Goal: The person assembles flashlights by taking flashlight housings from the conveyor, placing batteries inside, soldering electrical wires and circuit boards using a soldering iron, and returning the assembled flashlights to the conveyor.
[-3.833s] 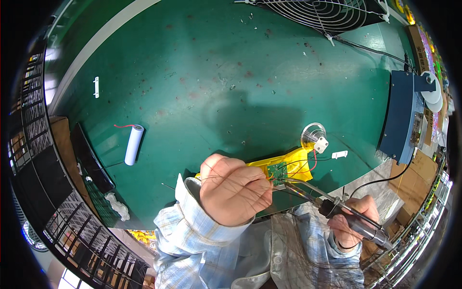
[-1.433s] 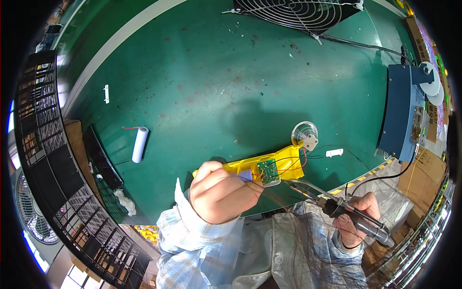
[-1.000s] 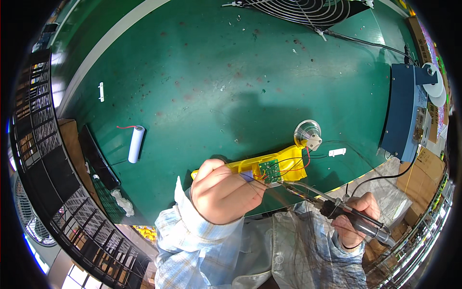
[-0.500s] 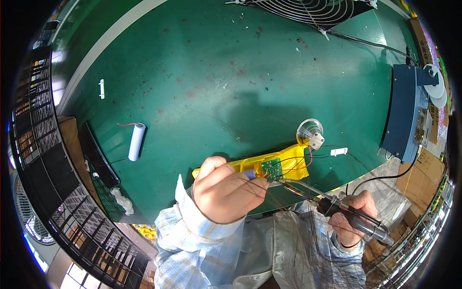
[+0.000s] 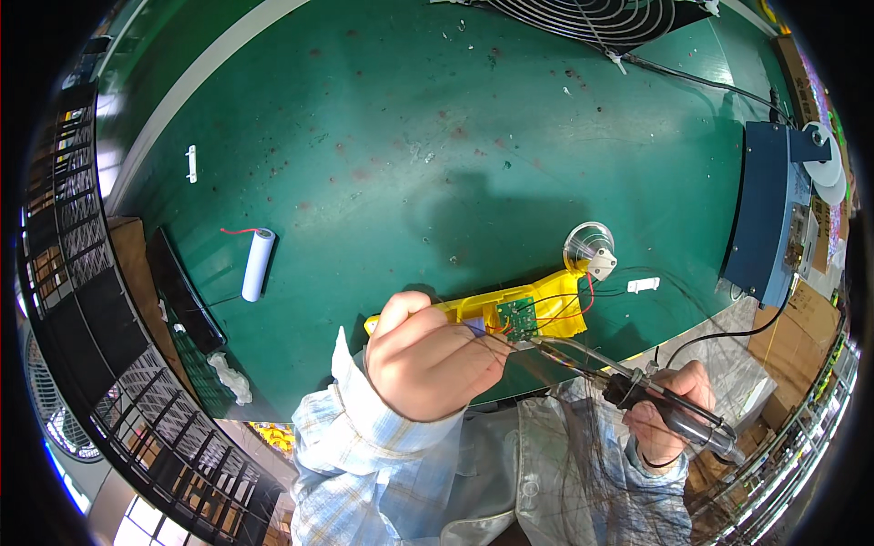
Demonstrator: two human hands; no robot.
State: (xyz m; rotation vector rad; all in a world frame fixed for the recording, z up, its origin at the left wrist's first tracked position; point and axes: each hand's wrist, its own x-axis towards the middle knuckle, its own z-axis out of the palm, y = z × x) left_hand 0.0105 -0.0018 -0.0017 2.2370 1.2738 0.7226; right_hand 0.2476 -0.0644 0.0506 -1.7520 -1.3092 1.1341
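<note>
A long yellow plastic housing (image 5: 572, 318), which looks like a flashlight shell, lies near the front edge of the bench. My left hand (image 5: 432, 359) is closed over its left part, the fingertips near a purple cell (image 5: 474, 325) inside it. Beside the cell sits a green circuit board (image 5: 518, 318) with red, black and yellow wires. A clear round reflector (image 5: 584, 244) with a white holder rests at the housing's right end. My right hand (image 5: 669, 414) grips a soldering iron (image 5: 678, 420) with a thin feed tube along it; its tip meets the board's lower edge.
A light-blue battery (image 5: 259, 266) with a red wire lies to the left. Small white plastic strips (image 5: 643, 285) lie right and far left. A blue machine with a white spool (image 5: 765, 214) stands at the right edge, and a fan (image 5: 592, 20) at the back. Black rack (image 5: 100, 318) borders the left.
The housing, board and reflector have shifted very slightly to the right. Both hands keep their hold, and the iron's tip stays at the board.
</note>
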